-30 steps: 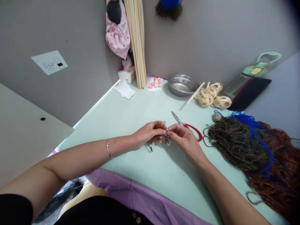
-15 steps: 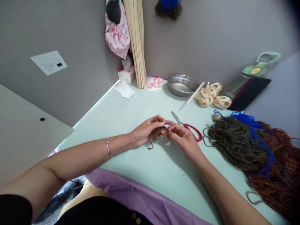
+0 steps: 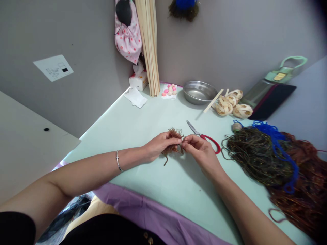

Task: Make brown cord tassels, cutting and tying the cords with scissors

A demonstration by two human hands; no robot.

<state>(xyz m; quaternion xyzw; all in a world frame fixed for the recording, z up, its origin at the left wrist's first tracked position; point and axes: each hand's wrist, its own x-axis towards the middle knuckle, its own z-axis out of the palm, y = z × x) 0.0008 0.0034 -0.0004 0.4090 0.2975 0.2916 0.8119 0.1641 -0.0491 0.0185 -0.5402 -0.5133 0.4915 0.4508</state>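
Over the middle of the pale green table point(image 3: 143, 126), my left hand point(image 3: 158, 146) and my right hand point(image 3: 200, 149) meet on a small brown yarn bundle point(image 3: 174, 143). The left hand's fingers curl around the bundle's left side. My right hand pinches it at its right end with thumb and forefinger. A loose brown strand hangs from the bundle down to the tabletop. Red-handled scissors point(image 3: 205, 136) lie just behind my right hand. A silver bracelet sits on my left wrist.
Heaps of dark green, blue and rust yarn point(image 3: 270, 156) fill the right side. At the back stand a metal bowl point(image 3: 199, 92), coiled tan strips point(image 3: 231, 103), pink and cream beads point(image 3: 169, 90), a tissue box point(image 3: 138, 81), upright wooden slats point(image 3: 149, 44) and a green bag point(image 3: 283, 73).
The bundle was lifted and turned between my hands half a second ago, then came back down. My right fingers now pinch its right end, and the tuft shows frayed ends on top.
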